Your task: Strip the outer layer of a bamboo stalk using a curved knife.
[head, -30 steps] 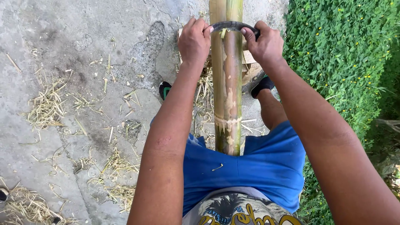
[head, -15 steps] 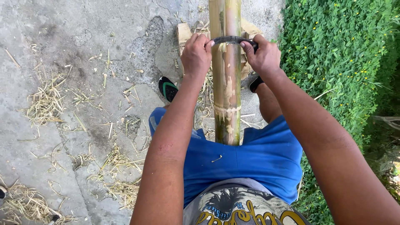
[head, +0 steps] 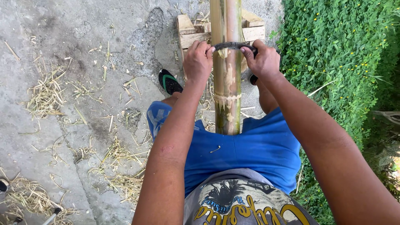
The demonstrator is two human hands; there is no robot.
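A thick bamboo pole (head: 227,71) runs away from me between my legs, its skin scraped pale and green. A dark curved blade (head: 233,45) lies across the pole. My left hand (head: 198,62) grips the blade's left end and my right hand (head: 262,62) grips its right end. Both fists sit tight against the pole's sides. The pole's far part rests over a wooden block stand (head: 196,35).
Bamboo shavings (head: 46,93) lie scattered over the concrete ground (head: 62,41) on the left. A dense green hedge (head: 341,62) borders the right. My feet in dark sandals (head: 168,82) flank the pole. A metal tool end (head: 52,214) shows at the lower left.
Both hands have drawn the curved blade along the pole toward me, from the far end down to nearer my knees.
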